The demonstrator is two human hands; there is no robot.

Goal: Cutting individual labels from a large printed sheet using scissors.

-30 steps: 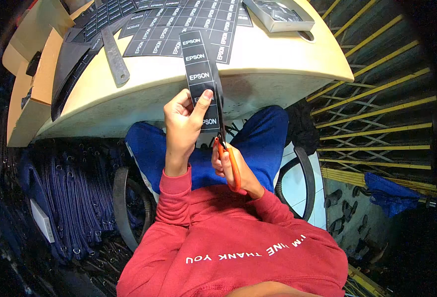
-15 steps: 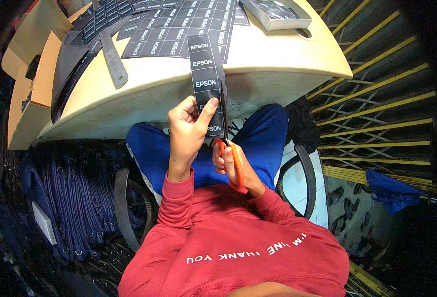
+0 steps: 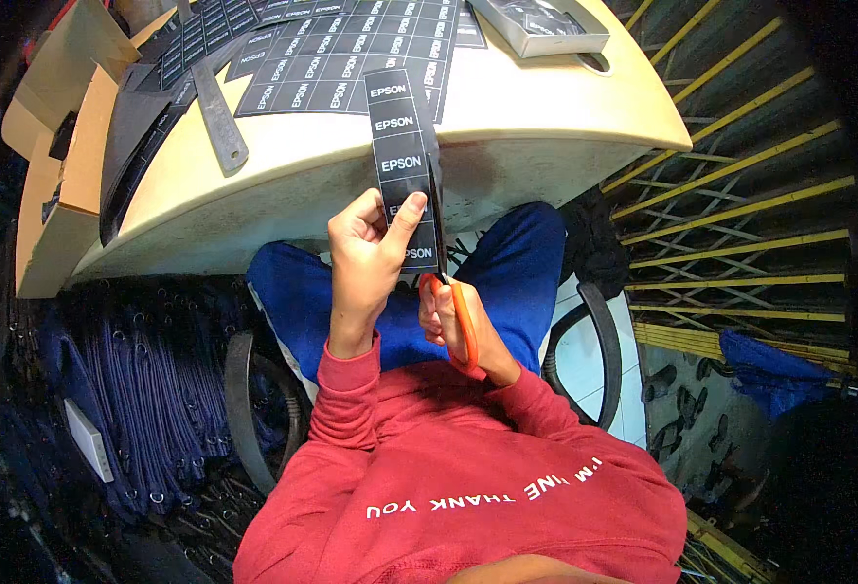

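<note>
My left hand (image 3: 369,239) pinches a black strip of printed labels (image 3: 397,125), thumb on its front, held upright over my lap before the table edge. Pale lines divide the strip into rectangles with white lettering. In my right hand (image 3: 463,316) are scissors (image 3: 466,331) with orange handles, my fingers wrapped round them. The dark blades point away from me along the strip's right edge. Whether the blades touch together is hard to make out. Behind the strip's upper end, larger black label sheets (image 3: 303,73) lie on the pale curved table (image 3: 546,107).
A metal ruler (image 3: 218,122) lies on the table's left side, near an open cardboard box (image 3: 84,161). An open shallow box (image 3: 546,44) holds dark pieces at the far right. Bundled navy straps (image 3: 166,399) lie low at left; a yellow folding gate (image 3: 740,204) stands at right.
The scissor blades look slightly closer together along the strip's right edge. Both hands keep nearly the same place, and the whole view has shifted a little.
</note>
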